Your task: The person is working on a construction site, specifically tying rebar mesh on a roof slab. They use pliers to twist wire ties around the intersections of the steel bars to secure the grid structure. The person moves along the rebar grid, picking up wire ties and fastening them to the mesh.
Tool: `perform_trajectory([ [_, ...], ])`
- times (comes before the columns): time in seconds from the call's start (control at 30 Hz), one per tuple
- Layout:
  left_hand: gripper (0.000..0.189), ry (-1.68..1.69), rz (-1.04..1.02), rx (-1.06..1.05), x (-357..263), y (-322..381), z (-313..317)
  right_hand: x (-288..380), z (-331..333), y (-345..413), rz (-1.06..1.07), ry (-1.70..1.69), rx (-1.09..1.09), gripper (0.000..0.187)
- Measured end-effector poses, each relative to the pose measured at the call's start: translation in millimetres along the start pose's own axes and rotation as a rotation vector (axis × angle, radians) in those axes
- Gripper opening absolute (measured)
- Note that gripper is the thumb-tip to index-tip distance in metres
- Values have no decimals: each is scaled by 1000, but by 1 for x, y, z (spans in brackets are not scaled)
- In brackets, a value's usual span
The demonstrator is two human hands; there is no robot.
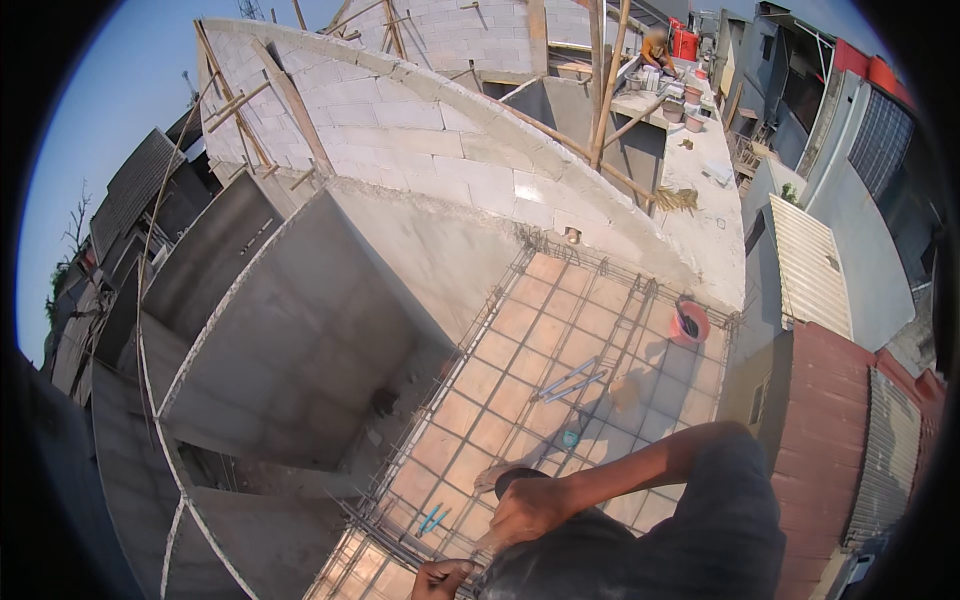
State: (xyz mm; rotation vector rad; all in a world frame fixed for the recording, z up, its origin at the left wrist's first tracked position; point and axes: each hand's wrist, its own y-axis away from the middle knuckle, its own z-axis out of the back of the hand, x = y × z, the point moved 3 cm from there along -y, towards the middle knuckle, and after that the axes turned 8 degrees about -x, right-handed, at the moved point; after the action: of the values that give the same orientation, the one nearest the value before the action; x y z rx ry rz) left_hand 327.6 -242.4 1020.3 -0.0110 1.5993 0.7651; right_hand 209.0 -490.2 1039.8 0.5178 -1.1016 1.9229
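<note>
My right hand (529, 510) is bent with curled fingers over the rebar grid, beside my dark-clothed leg; whether it grips anything is unclear. At the bottom edge my left hand (444, 576) has its fingers drawn together near the steel bars, and something thin may be between them. A bare foot (495, 477) stands on the rebar mesh (480, 420) laid over wooden boards. Left of my right hand lie blue-handled pliers or cutters (433, 519). A small teal ring-shaped item (570, 438) and two grey rods or tube pieces (574, 381) rest on the mesh further up.
A red bucket (688, 323) stands at the far right of the mesh. A deep drop lies left of the mesh edge, between grey walls (292, 337). A light block wall (420, 127) rises ahead. Another person (656, 54) crouches on a far ledge among buckets.
</note>
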Motion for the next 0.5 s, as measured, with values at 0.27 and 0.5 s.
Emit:
perform_trajectory([
  [0.27, 21, -35, -55, 33, -21, 3, -12, -1, -4, 6, -40, -18, 81, 30],
  [0.5, 19, 78, -94, -3, 3, -6, -12, -3, 4, 0, -177, -128, 209, 29],
])
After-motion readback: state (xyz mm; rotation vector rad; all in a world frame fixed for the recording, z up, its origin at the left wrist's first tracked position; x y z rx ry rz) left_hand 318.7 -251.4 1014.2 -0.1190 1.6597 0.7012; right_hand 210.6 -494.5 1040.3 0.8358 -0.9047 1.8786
